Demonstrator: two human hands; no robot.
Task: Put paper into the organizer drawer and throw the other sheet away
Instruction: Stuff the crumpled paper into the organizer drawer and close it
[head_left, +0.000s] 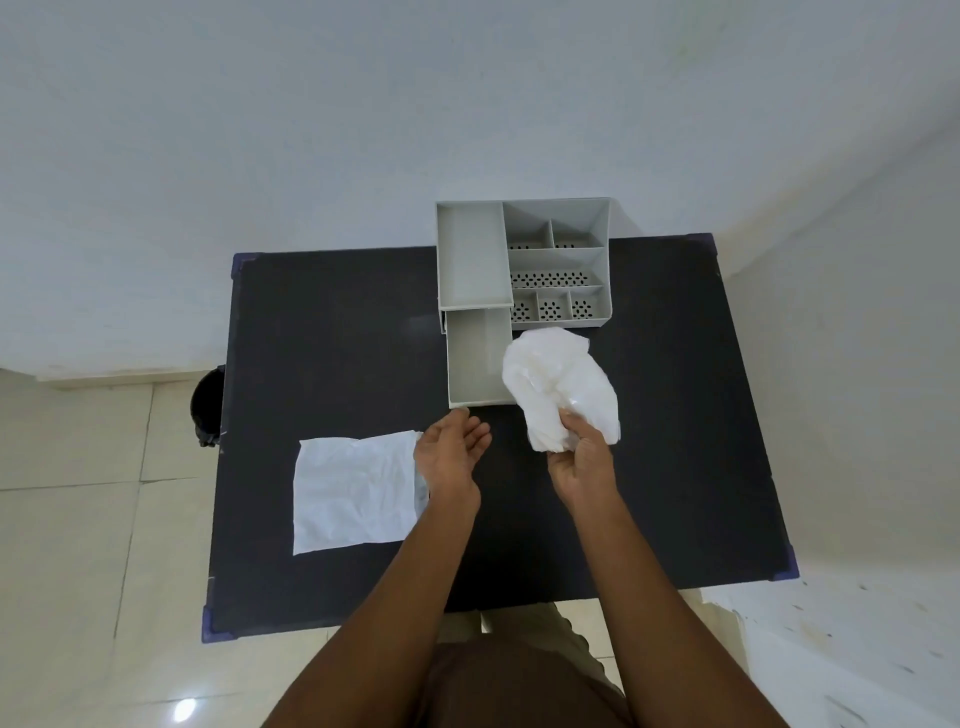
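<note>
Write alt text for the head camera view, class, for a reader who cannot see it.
The right hand holds a crumpled white sheet beside the open drawer of a grey organizer on a dark table. The left hand is open and empty; a flat sheet lies to its left.

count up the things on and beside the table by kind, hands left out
Paper sheets: 2, a crumpled sheet gripped in the right hand and a flat sheet on the table
Organizers: 1, a grey organizer with its drawer pulled open
Bins: 1, a black bin left of the table
Total: 4
</note>
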